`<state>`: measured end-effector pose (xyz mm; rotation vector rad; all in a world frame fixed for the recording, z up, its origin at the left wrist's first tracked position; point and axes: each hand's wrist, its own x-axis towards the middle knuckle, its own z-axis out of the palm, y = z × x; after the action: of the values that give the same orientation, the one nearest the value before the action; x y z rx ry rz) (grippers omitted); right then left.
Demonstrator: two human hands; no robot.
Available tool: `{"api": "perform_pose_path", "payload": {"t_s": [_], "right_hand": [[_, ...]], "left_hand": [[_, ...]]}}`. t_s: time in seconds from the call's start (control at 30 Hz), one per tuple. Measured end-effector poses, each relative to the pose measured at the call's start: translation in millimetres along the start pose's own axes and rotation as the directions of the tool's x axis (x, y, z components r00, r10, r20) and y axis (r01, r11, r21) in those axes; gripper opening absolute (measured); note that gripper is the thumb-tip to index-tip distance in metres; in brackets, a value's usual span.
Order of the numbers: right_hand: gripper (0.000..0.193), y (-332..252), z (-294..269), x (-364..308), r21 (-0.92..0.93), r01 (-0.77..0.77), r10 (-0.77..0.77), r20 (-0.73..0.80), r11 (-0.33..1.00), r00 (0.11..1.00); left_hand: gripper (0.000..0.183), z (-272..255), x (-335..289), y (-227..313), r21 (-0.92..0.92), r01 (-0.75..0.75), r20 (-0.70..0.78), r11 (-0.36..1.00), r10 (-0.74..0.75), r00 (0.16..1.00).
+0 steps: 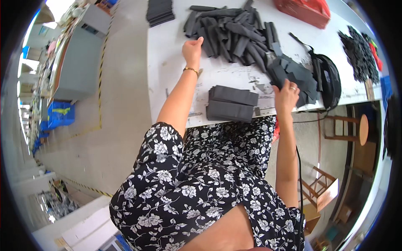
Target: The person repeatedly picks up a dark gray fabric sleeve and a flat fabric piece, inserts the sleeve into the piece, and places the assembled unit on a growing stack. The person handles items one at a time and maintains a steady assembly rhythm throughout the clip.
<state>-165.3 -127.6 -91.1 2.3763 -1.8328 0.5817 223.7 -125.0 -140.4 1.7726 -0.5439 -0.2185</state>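
Note:
My left hand (192,52) is closed, its fingers curled, at the left edge of a heap of dark grey rolled fabric pieces (236,33). Whatever those fingers may hold is hidden. At the near right, my right hand (287,97) rests its fingertips on a loose spread of flat dark grey fabric pieces (299,77), with the thumb apart from the fingers. A ring shows on one finger. Between my hands, close to the table's front edge, lie two neat stacks of dark fabric strips (231,109), side by side.
Another dark stack (160,11) sits at the white table's (167,54) far left corner. A red container (305,11) stands at the back. A black bag (328,77) with a strap lies right of the flat pieces, and a dark bundle (359,54) lies beyond. Wooden stools (319,190) stand below right.

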Motion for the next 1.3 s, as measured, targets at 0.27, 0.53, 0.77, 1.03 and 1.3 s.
{"api": "perform_pose_path", "payload": {"t_s": [0.27,0.53,0.77,1.03,1.3], "right_hand": [[0.035,29,31,0,-0.271,0.234,-0.201,0.146,0.934,0.969],[0.030,34,31,-2,-0.229,0.261,-0.260,0.037,0.938,0.965],[0.013,31,32,0,-0.171,0.355,-0.364,-0.024,0.919,0.931],[0.010,41,37,1,-0.114,0.347,-0.360,-0.122,0.931,0.925],[0.014,-2,-57,2,0.285,0.414,-0.208,-0.547,0.865,0.811]], "left_hand": [[0.023,27,-14,-1,-0.225,0.139,0.136,0.965,-0.110,0.985],[0.022,-29,-72,46,-0.542,0.356,0.290,0.761,-0.228,0.929],[0.026,-50,-108,75,-0.674,0.481,0.395,0.561,-0.277,0.876],[0.016,-64,-132,95,-0.668,0.649,0.631,0.363,-0.185,0.753],[0.034,-36,-187,134,-0.589,0.781,0.794,0.208,-0.030,0.607]]}}
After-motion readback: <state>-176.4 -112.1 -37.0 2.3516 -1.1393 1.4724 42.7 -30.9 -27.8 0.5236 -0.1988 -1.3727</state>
